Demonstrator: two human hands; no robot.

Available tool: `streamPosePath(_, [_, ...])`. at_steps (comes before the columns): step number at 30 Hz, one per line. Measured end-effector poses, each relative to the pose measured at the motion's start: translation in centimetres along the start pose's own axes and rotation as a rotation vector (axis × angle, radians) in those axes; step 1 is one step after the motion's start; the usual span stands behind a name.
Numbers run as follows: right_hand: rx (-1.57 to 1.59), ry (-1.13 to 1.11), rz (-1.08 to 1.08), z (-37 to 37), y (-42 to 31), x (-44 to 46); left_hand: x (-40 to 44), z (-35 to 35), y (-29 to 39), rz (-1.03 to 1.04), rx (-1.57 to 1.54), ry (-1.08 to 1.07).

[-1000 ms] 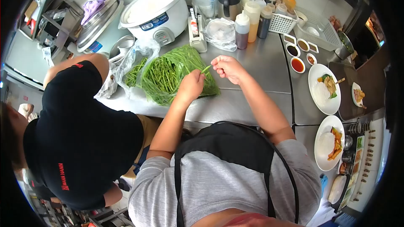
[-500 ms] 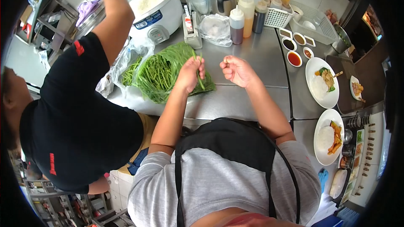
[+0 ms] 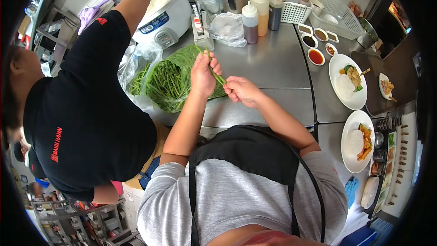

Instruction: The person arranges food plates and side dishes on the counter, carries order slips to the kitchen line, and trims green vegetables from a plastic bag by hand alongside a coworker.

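My left hand (image 3: 205, 74) is closed around a slender green vegetable stalk (image 3: 217, 75) whose tip sticks out above the fingers. My right hand (image 3: 244, 92) pinches the lower end of the same stalk, so the two hands are close together above the steel counter (image 3: 268, 68). Just left of my left hand, a pile of similar green stalks (image 3: 168, 81) lies in an open clear plastic bag (image 3: 145, 57). My left wrist and forearm pass in front of the bag's right side.
A co-worker in a black shirt (image 3: 86, 100) stands close on my left, one arm stretched over the counter past a rice cooker (image 3: 166, 40). Sauce bottles (image 3: 250, 23) stand at the back. Small sauce bowls (image 3: 316, 56) and plates of rice (image 3: 344, 86) sit to my right.
My right hand has moved left and down to the stalk's lower end and now pinches it. The co-worker's raised arm has shifted to the right, over the rice cooker's edge.
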State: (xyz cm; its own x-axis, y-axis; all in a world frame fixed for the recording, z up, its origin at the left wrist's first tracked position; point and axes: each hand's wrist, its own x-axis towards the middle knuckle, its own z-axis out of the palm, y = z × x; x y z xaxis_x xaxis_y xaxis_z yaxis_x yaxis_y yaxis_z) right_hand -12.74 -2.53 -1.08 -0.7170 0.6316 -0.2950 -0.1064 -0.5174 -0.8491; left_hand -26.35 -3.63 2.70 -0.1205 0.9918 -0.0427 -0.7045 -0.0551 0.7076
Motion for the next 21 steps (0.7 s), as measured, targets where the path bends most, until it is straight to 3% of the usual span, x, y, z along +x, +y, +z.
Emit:
streamPosePath(2, [0.009,0.052,-0.054,-0.1,0.5,0.3,-0.5,0.9,-0.5,0.059,0.055,0.022])
streamPosePath(4, [0.069,0.065,-0.118,-0.3,0.8,0.3,0.0,-0.2,-0.7,-0.02,-0.132,-0.032])
streamPosePath(7, [0.264,-0.166,-0.25,-1.9,2.0,0.9,0.9,-2.4,-1.0,-0.054,-0.313,0.026])
streamPosePath(8, [0.268,-0.178,-0.196,-2.0,2.1,0.9,1.1,-2.7,-1.1,-0.05,-0.358,0.068])
streamPosePath(11, [0.266,-0.186,-0.073,-1.5,1.9,0.4,0.2,-1.3,-1.2,0.119,-0.148,0.21])
streamPosePath(14, [0.252,-0.14,-0.015,-0.1,1.3,0.0,-0.2,-0.1,-2.0,0.424,0.131,0.276])
streamPosePath(17, [0.236,-0.119,0.027,1.1,0.8,0.5,-1.6,-1.1,-1.6,0.476,0.801,0.219])
streamPosePath(18, [0.213,-0.127,0.029,1.2,0.8,0.8,-1.8,-1.2,-1.4,0.539,0.856,0.198])
streamPosePath(21, [-0.015,-0.091,0.027,2.9,0.1,1.6,-1.9,-2.4,-1.0,0.942,1.096,0.165])
